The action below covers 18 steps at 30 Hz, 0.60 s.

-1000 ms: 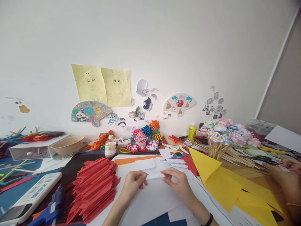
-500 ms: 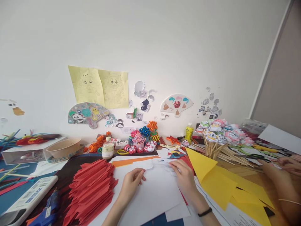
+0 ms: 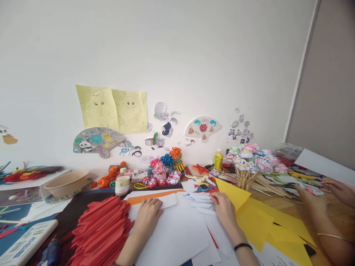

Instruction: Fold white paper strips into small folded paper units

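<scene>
My left hand [image 3: 148, 215] lies palm down on a large white sheet [image 3: 174, 236], its fingertips touching a small folded white paper [image 3: 168, 201]. My right hand [image 3: 225, 209] rests flat on a loose pile of small white paper pieces [image 3: 200, 200], beside a yellow sheet [image 3: 249, 214]. Neither hand grips anything. A stack of folded red papers [image 3: 101, 229] lies just left of my left hand.
Another person's hands [image 3: 318, 199] work at the right near paper flowers on sticks [image 3: 252, 162]. Along the wall stand a small bottle [image 3: 122, 183], a yellow glue bottle [image 3: 218, 161], paper balls [image 3: 162, 175] and a bowl [image 3: 66, 181]. A calculator [image 3: 26, 242] lies front left.
My hands let go of the small white folded paper and spread apart. The right hand moved right onto the paper pile. The view shifted, so things sit lower and further left.
</scene>
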Motion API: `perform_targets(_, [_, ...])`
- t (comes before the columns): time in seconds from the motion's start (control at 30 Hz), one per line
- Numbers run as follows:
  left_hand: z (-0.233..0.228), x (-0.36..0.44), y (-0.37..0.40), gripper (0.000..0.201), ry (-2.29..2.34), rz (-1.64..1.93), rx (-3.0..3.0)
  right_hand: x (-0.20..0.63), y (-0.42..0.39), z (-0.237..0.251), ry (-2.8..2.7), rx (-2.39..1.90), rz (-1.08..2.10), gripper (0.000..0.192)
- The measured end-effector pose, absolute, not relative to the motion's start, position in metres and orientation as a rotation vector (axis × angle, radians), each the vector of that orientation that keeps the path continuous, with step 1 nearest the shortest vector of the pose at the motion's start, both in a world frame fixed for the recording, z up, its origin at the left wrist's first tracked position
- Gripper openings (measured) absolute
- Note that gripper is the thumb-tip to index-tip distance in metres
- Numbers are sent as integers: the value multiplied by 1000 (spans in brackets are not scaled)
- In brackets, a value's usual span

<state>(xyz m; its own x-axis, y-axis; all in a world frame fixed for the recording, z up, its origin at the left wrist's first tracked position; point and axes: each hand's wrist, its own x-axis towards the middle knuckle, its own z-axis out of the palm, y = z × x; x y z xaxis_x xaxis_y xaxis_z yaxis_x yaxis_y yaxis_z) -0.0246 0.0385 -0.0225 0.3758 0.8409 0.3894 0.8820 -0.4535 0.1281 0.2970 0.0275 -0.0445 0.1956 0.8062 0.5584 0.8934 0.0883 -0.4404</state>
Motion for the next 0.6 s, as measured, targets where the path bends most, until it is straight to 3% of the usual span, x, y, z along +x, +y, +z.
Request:
perform_targets(0.4, [-26, -24, 33, 22, -1423, -547, -2425, 298, 29, -46, -1648, -1771, -173, 25])
perform_targets(0.5, [-25, -24, 31, 23, -1444, -701, -2356, 299, 27, -44, -1633, -1749, -227, 29])
perform_targets(0.6, [-21, -23, 31, 23, -1541, -1072, -2314, 291, 24, -38, -1537, -1676, -263, 34])
